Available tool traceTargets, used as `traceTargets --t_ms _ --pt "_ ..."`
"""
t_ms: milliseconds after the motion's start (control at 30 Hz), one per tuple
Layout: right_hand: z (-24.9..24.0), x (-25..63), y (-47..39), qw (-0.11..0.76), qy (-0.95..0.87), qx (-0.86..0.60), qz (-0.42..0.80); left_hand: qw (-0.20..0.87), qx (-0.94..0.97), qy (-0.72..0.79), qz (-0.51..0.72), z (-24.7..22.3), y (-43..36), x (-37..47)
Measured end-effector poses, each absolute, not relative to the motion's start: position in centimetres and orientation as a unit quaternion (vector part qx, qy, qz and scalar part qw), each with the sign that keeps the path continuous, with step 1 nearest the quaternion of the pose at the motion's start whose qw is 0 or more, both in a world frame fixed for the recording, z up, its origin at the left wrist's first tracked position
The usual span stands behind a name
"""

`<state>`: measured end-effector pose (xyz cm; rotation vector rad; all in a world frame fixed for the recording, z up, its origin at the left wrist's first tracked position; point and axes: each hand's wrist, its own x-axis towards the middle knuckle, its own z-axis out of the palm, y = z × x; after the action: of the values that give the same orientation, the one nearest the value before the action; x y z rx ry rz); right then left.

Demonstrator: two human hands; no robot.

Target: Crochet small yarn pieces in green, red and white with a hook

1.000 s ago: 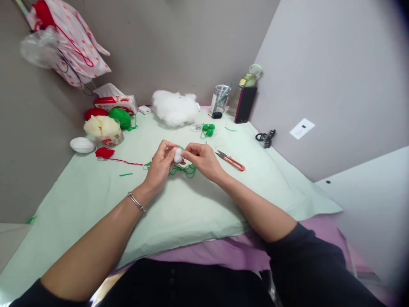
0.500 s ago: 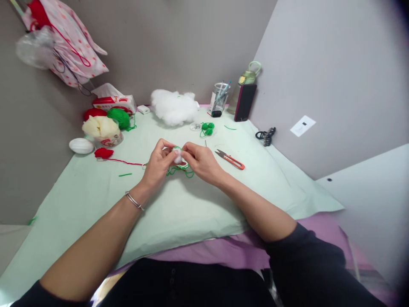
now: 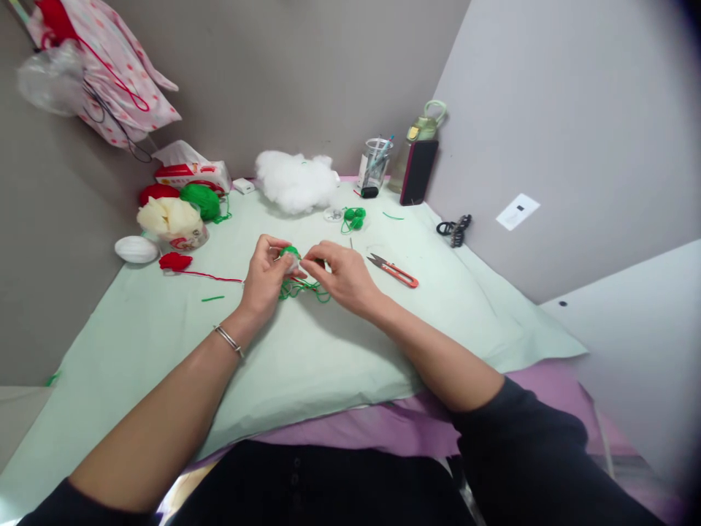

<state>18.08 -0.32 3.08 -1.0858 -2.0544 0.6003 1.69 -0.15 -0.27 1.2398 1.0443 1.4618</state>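
Note:
Between the thumb and fingers of my left hand (image 3: pixel 266 274) is a small green crocheted piece (image 3: pixel 290 251) with white stuffing showing at its near side. My right hand (image 3: pixel 342 274) is just to the right of it, thumb and forefinger pinched together; what they hold, if anything, is too small to make out. Loose green yarn (image 3: pixel 304 290) lies in tangled loops on the table below both hands. A pair of orange-handled thread snips (image 3: pixel 393 270) rests to the right of my right hand. The big heap of white stuffing (image 3: pixel 297 183) sits farther back.
Red yarn (image 3: pixel 175 261), a white ball of yarn (image 3: pixel 136 250) and a green ball of yarn (image 3: pixel 201 201) stand at the left. Small green pieces (image 3: pixel 354 218), a clear cup (image 3: pixel 375 164), a phone (image 3: pixel 419 172) and a black hair clip (image 3: pixel 456 230) are toward the back and right.
My right fingers have drawn back slightly from the stuffed piece, opening a small gap. My left hand has tilted the piece, so more of its green side shows.

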Motion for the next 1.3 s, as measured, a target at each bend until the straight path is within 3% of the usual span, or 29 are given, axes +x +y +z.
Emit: traceTargets --t_ms 100,200,267,333,467,767,1133,1300 --pt "3.7 19.0 0.4 0.461 -0.751 -0.339 0.329 0.483 0.507 0.418 0.579 0.0 -0.4 1.9" --pt "4.0 19.4 0.7 0.468 -0.669 -0.265 0.512 0.488 0.512 0.416 0.572 0.2 -0.7 2.3" --pt "3.9 19.5 0.9 0.462 -0.639 -0.284 0.546 0.485 0.511 0.419 0.573 0.3 -0.9 2.3" --pt "3.7 19.4 1.0 0.453 -0.663 -0.341 0.489 0.482 0.509 0.422 0.575 0.3 -0.9 2.3" --pt "2.9 19.1 1.2 0.356 -0.762 -0.392 0.372 0.485 0.508 0.415 0.578 0.2 -0.9 2.3" --pt "2.4 18.9 1.2 0.368 -0.744 -0.444 0.338 0.529 0.519 0.384 0.550 0.1 -1.1 2.4" --pt "2.8 17.8 -0.6 0.333 -0.782 -0.409 0.333 0.473 0.501 0.425 0.587 -0.5 0.2 2.3" --pt "2.1 17.5 -0.2 0.338 -0.771 -0.428 0.330 0.508 0.487 0.431 0.565 -0.5 -0.1 2.1"
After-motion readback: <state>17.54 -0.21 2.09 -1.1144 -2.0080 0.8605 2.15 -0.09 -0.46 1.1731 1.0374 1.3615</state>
